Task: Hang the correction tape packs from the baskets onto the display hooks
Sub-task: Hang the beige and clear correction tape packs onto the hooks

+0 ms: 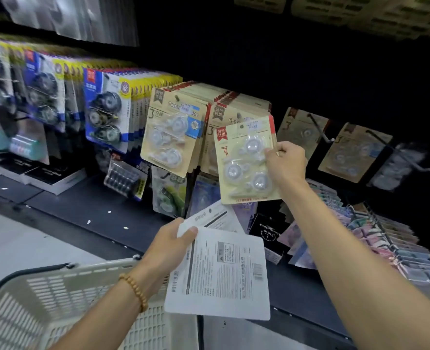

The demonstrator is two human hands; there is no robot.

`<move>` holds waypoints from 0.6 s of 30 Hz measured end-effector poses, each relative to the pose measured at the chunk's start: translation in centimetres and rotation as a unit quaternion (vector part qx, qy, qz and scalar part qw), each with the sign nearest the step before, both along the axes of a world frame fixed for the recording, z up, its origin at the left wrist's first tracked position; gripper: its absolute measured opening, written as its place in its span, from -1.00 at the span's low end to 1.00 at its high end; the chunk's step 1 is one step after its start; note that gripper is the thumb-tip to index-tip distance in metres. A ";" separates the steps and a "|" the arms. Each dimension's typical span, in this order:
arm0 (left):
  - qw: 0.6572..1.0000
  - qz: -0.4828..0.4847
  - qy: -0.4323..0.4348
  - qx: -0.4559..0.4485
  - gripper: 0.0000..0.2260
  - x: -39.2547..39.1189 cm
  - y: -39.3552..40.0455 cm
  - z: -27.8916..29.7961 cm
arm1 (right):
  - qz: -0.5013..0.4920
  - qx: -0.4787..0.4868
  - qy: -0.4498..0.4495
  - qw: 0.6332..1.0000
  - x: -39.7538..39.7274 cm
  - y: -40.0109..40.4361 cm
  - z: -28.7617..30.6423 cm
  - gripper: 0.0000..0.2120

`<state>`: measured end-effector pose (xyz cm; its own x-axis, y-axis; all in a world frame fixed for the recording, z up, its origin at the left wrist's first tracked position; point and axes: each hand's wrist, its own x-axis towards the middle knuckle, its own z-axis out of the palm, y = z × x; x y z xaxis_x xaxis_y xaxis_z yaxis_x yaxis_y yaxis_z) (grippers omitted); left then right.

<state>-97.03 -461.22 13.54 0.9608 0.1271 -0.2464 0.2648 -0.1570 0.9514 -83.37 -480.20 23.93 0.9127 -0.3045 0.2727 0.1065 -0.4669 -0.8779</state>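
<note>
Dark shelf ledge (87, 205) runs beneath pegged packs (169, 130), pale floor (14, 243) below

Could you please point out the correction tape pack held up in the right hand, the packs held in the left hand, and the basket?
Raised pack (244, 162): head view, on its clear blister.
Left-hand packs (224, 274): head view, on the top pack's white printed back.
Basket (64, 294): head view, on its slotted wall.

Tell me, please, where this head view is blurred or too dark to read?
Head view: the blue-carded tape packs far left smear with blur; the beige three-tape pack in the right hand reads sharp; the white pack backs in the left hand are bright; the black back panel swallows detail; edges bow from the wide lens.
</note>
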 end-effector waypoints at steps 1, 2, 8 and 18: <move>1.000 -0.007 0.003 0.003 -0.82 0.0 0.1 0.1 | 0.001 0.008 -0.003 1.000 0.1 0.0 -0.2 -0.83; 1.000 -0.013 0.006 0.005 -0.81 -0.1 0.2 0.1 | 0.008 0.017 -0.005 1.000 -0.1 0.1 -0.1 -0.81; 0.999 -0.023 0.024 0.017 -0.80 -0.2 1.0 0.0 | 0.049 -0.002 -0.055 0.997 -0.8 0.2 -0.1 -0.81; 0.999 -0.036 0.026 -0.007 -0.80 0.0 0.9 0.3 | -0.002 -0.016 -0.032 0.999 0.4 1.2 0.3 -0.81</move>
<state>-97.05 -460.29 13.83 0.9532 0.0539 -0.2974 0.3022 -0.1641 0.9390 -82.94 -479.00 24.21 0.8919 -0.2979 0.3404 0.1606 -0.4949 -0.8540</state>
